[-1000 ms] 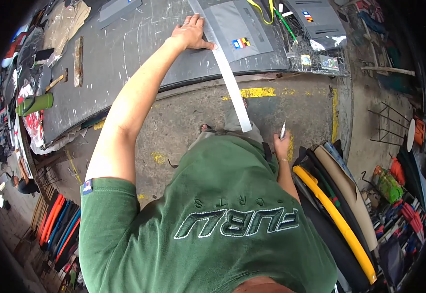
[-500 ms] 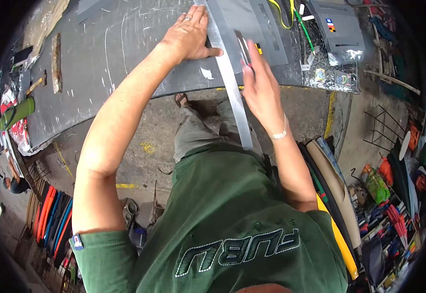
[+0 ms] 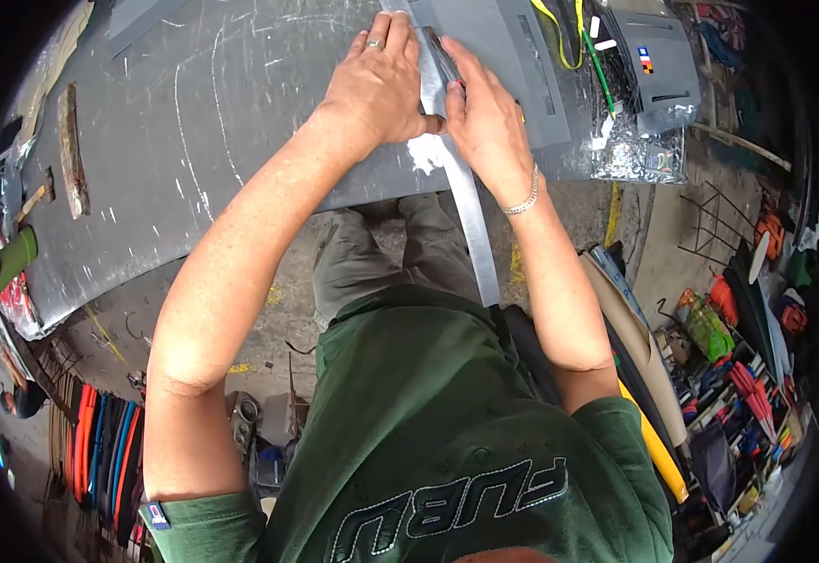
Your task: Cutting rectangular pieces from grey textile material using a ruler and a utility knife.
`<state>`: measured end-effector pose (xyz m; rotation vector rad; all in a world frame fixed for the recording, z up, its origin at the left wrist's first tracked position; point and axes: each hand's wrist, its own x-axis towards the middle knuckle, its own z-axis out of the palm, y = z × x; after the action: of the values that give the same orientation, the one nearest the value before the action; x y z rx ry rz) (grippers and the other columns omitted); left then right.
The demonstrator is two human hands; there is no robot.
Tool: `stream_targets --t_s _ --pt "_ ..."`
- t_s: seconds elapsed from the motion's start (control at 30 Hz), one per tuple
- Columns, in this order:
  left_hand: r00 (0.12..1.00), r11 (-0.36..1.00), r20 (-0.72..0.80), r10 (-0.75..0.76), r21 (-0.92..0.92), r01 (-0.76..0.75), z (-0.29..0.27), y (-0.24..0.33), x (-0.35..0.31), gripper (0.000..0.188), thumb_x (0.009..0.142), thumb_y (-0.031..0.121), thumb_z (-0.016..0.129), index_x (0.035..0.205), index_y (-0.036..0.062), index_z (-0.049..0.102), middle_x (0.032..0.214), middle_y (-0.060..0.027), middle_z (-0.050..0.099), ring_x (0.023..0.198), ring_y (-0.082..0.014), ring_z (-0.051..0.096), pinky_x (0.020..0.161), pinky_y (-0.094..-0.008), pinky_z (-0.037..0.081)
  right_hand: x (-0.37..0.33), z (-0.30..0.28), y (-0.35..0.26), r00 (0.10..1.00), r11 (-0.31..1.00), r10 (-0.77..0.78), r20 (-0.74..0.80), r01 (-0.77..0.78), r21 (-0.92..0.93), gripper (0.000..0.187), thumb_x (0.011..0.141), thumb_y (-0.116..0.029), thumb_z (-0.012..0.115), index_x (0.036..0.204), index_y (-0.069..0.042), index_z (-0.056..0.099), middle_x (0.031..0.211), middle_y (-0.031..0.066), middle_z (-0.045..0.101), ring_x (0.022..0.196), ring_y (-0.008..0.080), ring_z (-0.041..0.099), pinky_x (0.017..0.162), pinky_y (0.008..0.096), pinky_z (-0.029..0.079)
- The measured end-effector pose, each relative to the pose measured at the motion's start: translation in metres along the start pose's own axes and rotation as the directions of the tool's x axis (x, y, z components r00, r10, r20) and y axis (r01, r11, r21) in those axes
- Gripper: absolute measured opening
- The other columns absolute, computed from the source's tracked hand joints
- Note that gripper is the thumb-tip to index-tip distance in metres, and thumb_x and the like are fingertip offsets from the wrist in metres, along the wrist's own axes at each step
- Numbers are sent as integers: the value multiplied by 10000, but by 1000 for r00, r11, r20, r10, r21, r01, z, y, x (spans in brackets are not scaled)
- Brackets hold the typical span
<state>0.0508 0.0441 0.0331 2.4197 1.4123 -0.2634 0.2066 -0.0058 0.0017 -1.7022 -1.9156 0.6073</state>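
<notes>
A long metal ruler lies on the dark worktable, its near end jutting past the edge toward my body. My left hand lies flat on its far part, fingers stretched forward and thumb spread across the metal. A utility knife is in my closed right hand, held slanting against the ruler's right side; its tip is hard to make out. Beneath and right of the ruler is a grey sheet with a dark slot. A torn white patch shows beside the ruler near the table edge.
To the right lie a yellow strap, a green cord and a grey panel with a small colored patch. A wooden stick and a hammer rest on the left. Rolled material stands by my right arm.
My right hand with the knife has moved left and forward, up against the ruler. The view has shifted slightly; my left hand stays pressed on the ruler.
</notes>
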Motion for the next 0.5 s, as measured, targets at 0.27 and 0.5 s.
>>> stream_targets --t_s 0.27,0.5 --pt "999 998 41 -9 67 6 -7 0 -2 1036 810 513 721 1485 -180 352 1606 -336 306 1535 -432 266 1261 -471 264 3 -2 -5 999 1000 -3 46 3 -16 519 979 -80 549 1491 -136 483 1146 236 654 951 446 674 848 518 559" --pt "1000 996 23 14 87 -16 -7 1 -2 1023 813 521 714 1479 -176 370 1593 -338 330 1527 -431 283 1261 -469 263 2 -4 -6 993 998 60 98 -59 -16 504 989 -91 525 1487 -163 493 1287 212 643 1150 437 633 973 507 533"
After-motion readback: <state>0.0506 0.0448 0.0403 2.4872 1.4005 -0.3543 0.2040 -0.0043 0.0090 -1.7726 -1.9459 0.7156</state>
